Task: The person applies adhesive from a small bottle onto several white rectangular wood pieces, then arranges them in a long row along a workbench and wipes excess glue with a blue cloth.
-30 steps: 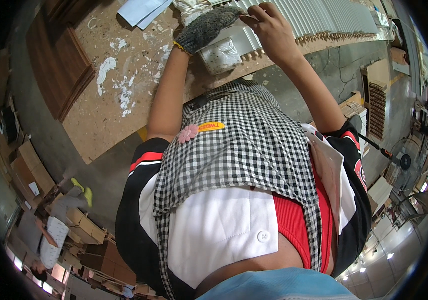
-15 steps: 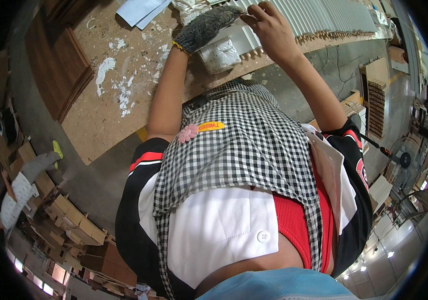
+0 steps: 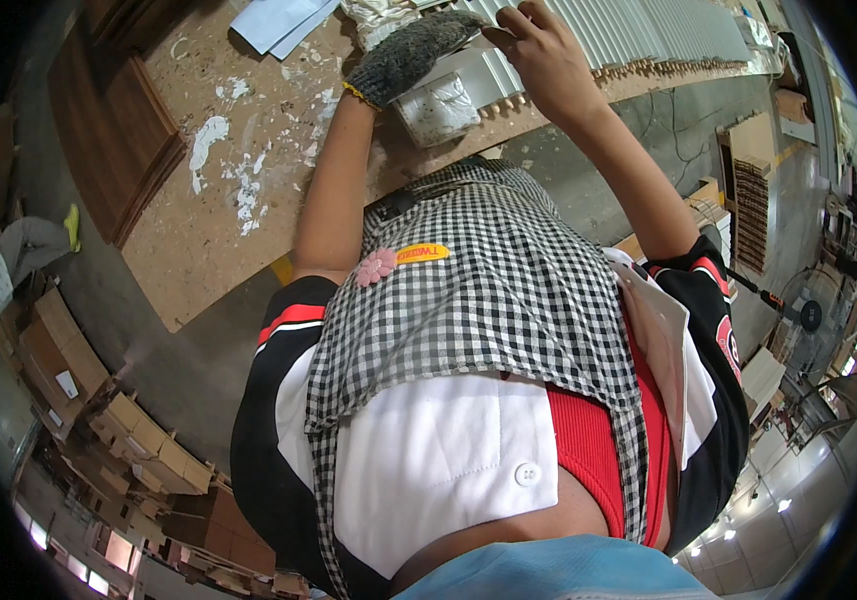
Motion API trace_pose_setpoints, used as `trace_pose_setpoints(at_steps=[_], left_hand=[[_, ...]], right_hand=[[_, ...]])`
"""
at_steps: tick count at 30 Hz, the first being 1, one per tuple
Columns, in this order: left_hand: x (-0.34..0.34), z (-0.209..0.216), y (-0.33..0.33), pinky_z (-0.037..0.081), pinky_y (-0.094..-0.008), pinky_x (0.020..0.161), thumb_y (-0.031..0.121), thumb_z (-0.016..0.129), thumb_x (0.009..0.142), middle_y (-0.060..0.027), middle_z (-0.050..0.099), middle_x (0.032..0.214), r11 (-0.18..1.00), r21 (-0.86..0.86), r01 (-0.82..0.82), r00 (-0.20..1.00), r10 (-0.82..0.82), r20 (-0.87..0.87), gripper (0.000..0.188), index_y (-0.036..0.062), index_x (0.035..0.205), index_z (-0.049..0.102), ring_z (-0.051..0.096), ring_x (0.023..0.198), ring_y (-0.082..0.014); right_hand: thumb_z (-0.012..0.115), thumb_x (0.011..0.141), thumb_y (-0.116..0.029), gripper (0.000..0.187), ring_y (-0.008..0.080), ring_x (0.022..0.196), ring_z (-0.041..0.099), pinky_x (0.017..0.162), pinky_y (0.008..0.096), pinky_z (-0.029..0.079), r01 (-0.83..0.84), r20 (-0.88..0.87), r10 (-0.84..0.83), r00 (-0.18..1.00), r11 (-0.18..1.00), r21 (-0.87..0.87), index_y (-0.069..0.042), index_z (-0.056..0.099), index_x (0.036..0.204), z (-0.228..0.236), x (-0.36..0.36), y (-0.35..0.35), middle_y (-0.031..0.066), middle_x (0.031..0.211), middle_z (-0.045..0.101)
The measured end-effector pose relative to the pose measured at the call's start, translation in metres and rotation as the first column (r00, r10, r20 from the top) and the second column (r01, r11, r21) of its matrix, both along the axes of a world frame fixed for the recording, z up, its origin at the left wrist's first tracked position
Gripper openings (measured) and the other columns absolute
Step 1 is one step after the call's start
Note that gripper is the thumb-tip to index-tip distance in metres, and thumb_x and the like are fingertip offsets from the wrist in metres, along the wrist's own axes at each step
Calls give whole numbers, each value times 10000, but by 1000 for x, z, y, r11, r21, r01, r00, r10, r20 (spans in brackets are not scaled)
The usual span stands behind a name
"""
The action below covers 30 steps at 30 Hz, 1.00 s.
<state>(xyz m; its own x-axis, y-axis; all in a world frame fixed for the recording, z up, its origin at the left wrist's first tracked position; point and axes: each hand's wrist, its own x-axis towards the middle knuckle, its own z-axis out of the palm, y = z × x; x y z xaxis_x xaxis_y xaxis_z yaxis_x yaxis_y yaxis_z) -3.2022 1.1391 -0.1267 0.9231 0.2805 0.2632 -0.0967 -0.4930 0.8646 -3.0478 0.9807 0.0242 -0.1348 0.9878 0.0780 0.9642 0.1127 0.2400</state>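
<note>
My left hand (image 3: 414, 57) wears a dark grey knitted glove with a yellow cuff. Its fingers are pressed together over the workbench, and whatever they hold is hidden. Close to the glove's tip, my bare right hand (image 3: 546, 62) has its fingers bent into a pinch; what is in them is too small to make out. Below both hands lies a row of white slats (image 3: 659, 35) with wooden pegs at their near ends. A paint-specked block in white wrapping (image 3: 439, 108) sits at the bench edge, just under the glove.
Paint-spotted, the workbench (image 3: 174, 265) carries white-blue sheets (image 3: 284, 22), a crumpled white cloth (image 3: 377, 18) and dark brown boards (image 3: 114, 130) at left. Another person (image 3: 9, 265) is at the far left near stacked cartons (image 3: 154, 440). A black fan (image 3: 809, 315) stands at right.
My two hands stay almost in the same place and pose. The other person at the far left has moved further left and up in the picture.
</note>
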Motion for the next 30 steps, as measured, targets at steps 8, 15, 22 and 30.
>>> trace_pose_setpoints(at_steps=[8, 15, 22, 30], left_hand=[[4, -10, 3, 369, -351, 1137, 146, 416, 1028, -117, 471, 1480, 977, -213, 32, 998, -21, 54, 423, 46, 1436, 464, 460, 1350, -242], [1, -12, 9, 356, -350, 1149, 107, 394, 1031, -113, 466, 1479, 993, -110, 38, 996, -29, 83, 411, 37, 1430, 460, 453, 1352, -238], [2, -10, 8, 363, -347, 1146, 111, 396, 1034, -115, 464, 1479, 997, -75, 7, 997, -2, 71, 412, 49, 1436, 455, 452, 1351, -236], [2, 6, 3, 399, -353, 1119, 138, 432, 1029, -105, 498, 1450, 993, -92, 74, 992, -64, 107, 394, 50, 1408, 492, 488, 1318, -238]], right_hand=[[540, 877, -216, 271, 234, 1052, 491, 939, 346, 414, -17, 0, 17, 1000, 998, 53, -80, 680, 1065, -1, -6, 1, 43, 1048, 561], [537, 878, -224, 288, 238, 1065, 489, 942, 358, 409, -10, -22, 11, 1000, 1000, 14, -84, 685, 1081, 6, -14, 0, 41, 1107, 563], [538, 868, -224, 328, 245, 1113, 481, 968, 353, 403, -40, -9, 40, 999, 999, 6, -84, 685, 1126, 1, -10, 1, 46, 1203, 561], [534, 854, -192, 323, 237, 1079, 487, 964, 316, 413, -57, 36, 56, 998, 998, 37, -61, 686, 1108, -4, 6, -1, 51, 1085, 559]])
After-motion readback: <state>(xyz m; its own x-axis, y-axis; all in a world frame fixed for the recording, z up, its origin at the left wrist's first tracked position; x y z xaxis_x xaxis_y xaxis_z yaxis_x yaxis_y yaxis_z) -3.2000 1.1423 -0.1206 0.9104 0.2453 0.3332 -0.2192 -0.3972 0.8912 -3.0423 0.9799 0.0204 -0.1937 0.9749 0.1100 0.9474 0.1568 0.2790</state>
